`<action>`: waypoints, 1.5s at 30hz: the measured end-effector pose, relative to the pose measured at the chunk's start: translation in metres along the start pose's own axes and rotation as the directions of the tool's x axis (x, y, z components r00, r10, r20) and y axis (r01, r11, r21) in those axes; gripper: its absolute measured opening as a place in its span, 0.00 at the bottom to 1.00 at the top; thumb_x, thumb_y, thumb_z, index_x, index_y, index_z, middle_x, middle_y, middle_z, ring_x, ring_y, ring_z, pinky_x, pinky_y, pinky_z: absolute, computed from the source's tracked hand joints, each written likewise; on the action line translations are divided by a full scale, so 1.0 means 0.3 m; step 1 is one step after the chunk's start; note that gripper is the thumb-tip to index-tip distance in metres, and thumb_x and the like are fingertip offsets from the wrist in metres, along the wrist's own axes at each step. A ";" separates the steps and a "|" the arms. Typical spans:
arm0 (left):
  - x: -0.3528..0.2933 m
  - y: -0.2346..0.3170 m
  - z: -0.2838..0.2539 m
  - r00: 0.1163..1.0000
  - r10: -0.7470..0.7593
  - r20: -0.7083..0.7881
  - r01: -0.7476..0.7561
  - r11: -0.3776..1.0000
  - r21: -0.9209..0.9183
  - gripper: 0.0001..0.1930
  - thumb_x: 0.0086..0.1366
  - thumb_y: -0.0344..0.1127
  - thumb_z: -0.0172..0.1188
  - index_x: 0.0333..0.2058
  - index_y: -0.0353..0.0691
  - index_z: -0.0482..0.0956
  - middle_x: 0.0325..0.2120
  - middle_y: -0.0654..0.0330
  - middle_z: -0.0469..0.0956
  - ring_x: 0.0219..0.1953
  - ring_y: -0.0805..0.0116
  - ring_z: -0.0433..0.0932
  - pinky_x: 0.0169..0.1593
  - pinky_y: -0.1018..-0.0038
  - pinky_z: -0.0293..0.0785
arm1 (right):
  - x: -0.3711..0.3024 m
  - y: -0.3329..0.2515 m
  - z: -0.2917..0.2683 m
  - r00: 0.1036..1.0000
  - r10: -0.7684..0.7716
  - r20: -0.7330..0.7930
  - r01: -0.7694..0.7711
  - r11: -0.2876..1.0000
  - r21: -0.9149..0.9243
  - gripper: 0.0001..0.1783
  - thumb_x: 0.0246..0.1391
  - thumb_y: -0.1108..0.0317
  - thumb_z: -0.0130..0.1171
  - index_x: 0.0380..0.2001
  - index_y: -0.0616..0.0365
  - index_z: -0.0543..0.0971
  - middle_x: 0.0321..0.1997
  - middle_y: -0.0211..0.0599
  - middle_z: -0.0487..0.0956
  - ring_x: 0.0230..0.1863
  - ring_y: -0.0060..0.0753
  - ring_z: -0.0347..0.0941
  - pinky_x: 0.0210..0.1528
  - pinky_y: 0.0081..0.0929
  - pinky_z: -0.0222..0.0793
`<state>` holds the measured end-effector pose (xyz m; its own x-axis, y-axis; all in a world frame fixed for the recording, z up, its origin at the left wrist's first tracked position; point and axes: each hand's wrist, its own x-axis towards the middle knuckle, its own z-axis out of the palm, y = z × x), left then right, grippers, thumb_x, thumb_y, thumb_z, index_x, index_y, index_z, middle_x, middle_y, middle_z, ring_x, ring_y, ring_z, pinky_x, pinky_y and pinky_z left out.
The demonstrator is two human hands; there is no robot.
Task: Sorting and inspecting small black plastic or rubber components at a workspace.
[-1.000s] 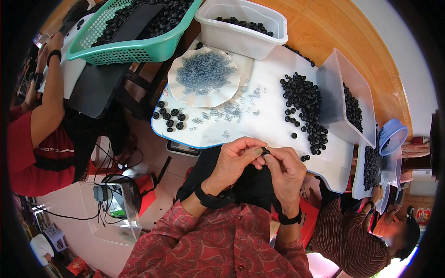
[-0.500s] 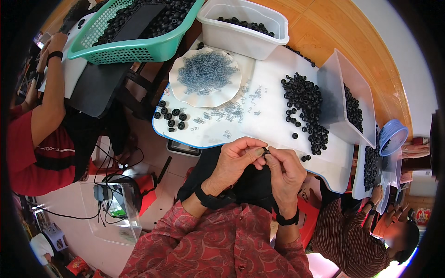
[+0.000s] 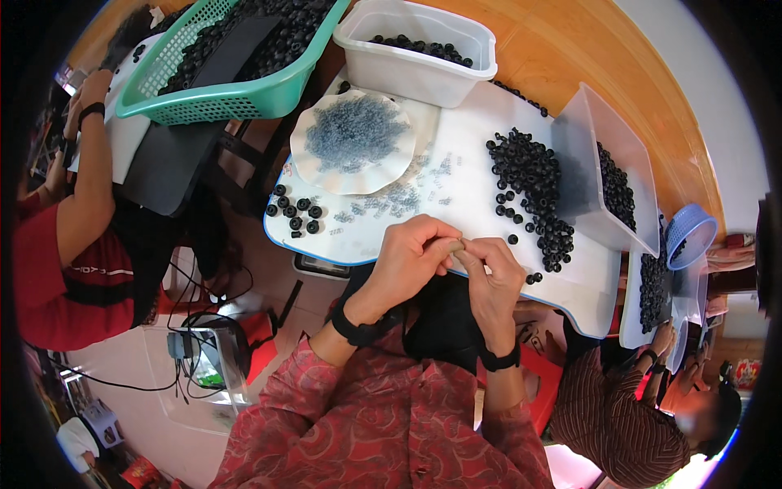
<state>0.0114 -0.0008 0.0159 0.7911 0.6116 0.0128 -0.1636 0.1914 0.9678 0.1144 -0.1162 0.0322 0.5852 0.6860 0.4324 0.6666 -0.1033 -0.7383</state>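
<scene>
My left hand and my right hand meet fingertip to fingertip just over the table's front edge. Both are closed in a pinch. A small black part showed between them a moment ago; the fingers now cover it. Beyond my left hand, a scalloped white plate bears a heap of small coil springs, with more loose springs beside it. Several black round parts lie at the table's left corner. To the right is a large spread of small black round parts.
The white table holds a white tub at the back and a clear bin on the right, both with black parts. A green basket stands at the back left, a blue basket far right. Co-workers sit on both sides.
Both my hands have moved slightly up and left in the picture, and their fingers have drawn closer together. The black part between them has gone out of sight behind the fingers.
</scene>
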 end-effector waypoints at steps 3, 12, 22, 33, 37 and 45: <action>0.061 -0.006 -0.009 0.999 0.039 0.021 -0.042 0.985 0.167 0.04 0.66 0.24 0.60 0.37 0.31 0.82 0.28 0.61 0.79 0.24 0.78 0.78 0.28 0.81 0.76 | 0.021 0.034 0.024 0.998 0.056 -0.007 -0.056 0.997 0.057 0.06 0.49 0.80 0.66 0.31 0.63 0.81 0.30 0.37 0.79 0.29 0.29 0.75 0.33 0.24 0.68; 0.186 -0.046 -0.009 0.966 0.237 0.102 -0.253 0.788 0.562 0.04 0.59 0.25 0.62 0.33 0.33 0.83 0.28 0.52 0.79 0.24 0.63 0.78 0.28 0.70 0.73 | 0.075 0.165 0.074 0.993 -0.069 -0.096 0.061 0.994 -0.088 0.08 0.41 0.80 0.66 0.25 0.55 0.81 0.27 0.31 0.74 0.33 0.34 0.69 0.37 0.30 0.60; 0.197 -0.096 0.013 0.931 0.349 0.110 -0.323 0.641 0.697 0.02 0.57 0.28 0.63 0.30 0.36 0.82 0.25 0.52 0.75 0.28 0.49 0.77 0.32 0.61 0.73 | 0.087 0.196 0.074 0.992 -0.105 -0.067 0.095 0.985 -0.145 0.09 0.41 0.85 0.61 0.24 0.58 0.80 0.29 0.32 0.74 0.34 0.38 0.70 0.37 0.33 0.62; 0.167 -0.102 0.046 0.893 0.413 0.178 -0.406 0.573 0.712 0.05 0.58 0.26 0.62 0.34 0.36 0.79 0.27 0.52 0.72 0.30 0.48 0.77 0.31 0.59 0.74 | 0.063 0.130 0.056 0.981 0.036 -0.189 -0.038 0.999 -0.012 0.12 0.51 0.83 0.56 0.39 0.63 0.80 0.43 0.45 0.76 0.44 0.44 0.75 0.48 0.31 0.71; 0.153 -0.088 0.034 0.901 0.384 0.201 -0.414 0.623 0.664 0.08 0.59 0.27 0.59 0.38 0.32 0.78 0.31 0.48 0.74 0.33 0.44 0.78 0.34 0.60 0.76 | 0.085 0.035 0.078 0.990 -0.108 -0.091 0.114 0.991 0.066 0.14 0.62 0.72 0.51 0.49 0.64 0.78 0.54 0.47 0.75 0.55 0.49 0.71 0.62 0.40 0.64; 0.148 -0.111 0.028 0.873 0.442 0.207 -0.471 0.652 0.595 0.13 0.55 0.31 0.60 0.39 0.32 0.79 0.36 0.43 0.76 0.37 0.41 0.77 0.35 0.59 0.77 | 0.095 0.096 0.120 0.977 -0.166 0.136 0.139 0.972 0.188 0.24 0.70 0.59 0.37 0.60 0.62 0.69 0.65 0.49 0.68 0.68 0.49 0.60 0.74 0.53 0.35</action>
<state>0.0570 0.0137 -0.0135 0.7403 0.4596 0.4906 -0.1284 -0.6197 0.7742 0.1338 -0.0738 0.0046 0.3984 0.7850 0.4745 0.6425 0.1303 -0.7551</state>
